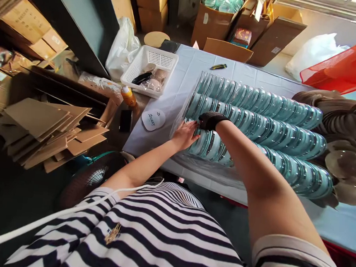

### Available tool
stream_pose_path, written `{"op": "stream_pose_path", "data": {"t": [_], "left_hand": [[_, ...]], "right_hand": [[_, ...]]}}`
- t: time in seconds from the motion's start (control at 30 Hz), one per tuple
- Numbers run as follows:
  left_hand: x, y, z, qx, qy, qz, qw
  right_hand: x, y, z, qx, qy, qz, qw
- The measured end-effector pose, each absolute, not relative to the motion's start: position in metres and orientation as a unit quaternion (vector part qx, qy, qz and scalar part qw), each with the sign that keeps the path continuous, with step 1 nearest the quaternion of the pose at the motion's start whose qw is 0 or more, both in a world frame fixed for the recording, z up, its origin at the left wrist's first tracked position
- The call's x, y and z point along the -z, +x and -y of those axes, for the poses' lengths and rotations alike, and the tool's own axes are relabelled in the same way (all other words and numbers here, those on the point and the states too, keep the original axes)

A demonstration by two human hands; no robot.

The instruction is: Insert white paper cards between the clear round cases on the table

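Note:
Three long rows of teal round plastic pieces (253, 122), set on edge side by side, lie on the table. Clear plastic film (207, 168) shows along their near and left edges. My bare left hand (186, 135) rests at the left end of the nearest row, fingers stretched out and touching it. In a black glove, my right hand (210, 120) is just beside it, over the left end of the nearest and middle rows. Its fingers look curled in; what they grip, if anything, is hidden.
A white basket (171, 68) of bagged items, a cutter (218, 66) and a white printed card (153, 119) lie left and behind. Grey-brown round pieces (342, 162) are stacked at right. Open cartons (210, 26) stand beyond the table; a fan (94, 178) is at lower left.

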State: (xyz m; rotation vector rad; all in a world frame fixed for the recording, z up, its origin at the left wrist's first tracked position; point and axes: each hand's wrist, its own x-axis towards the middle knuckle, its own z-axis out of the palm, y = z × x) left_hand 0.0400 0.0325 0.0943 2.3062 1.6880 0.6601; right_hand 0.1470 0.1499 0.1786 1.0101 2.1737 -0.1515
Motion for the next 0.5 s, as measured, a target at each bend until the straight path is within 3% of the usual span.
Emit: {"op": "stream_pose_path", "data": {"t": [0.27,0.5], "left_hand": [[-0.090,0.037,-0.033,-0.218,0.791,-0.561,0.110],[-0.093,0.039,-0.032,-0.203,0.790,-0.567,0.117]], "right_hand": [[-0.184,0.150,-0.142,0.020,0.353,-0.875,0.331],[-0.170,0.192,-0.056,0.041,0.475,-0.859,0.187]]}}
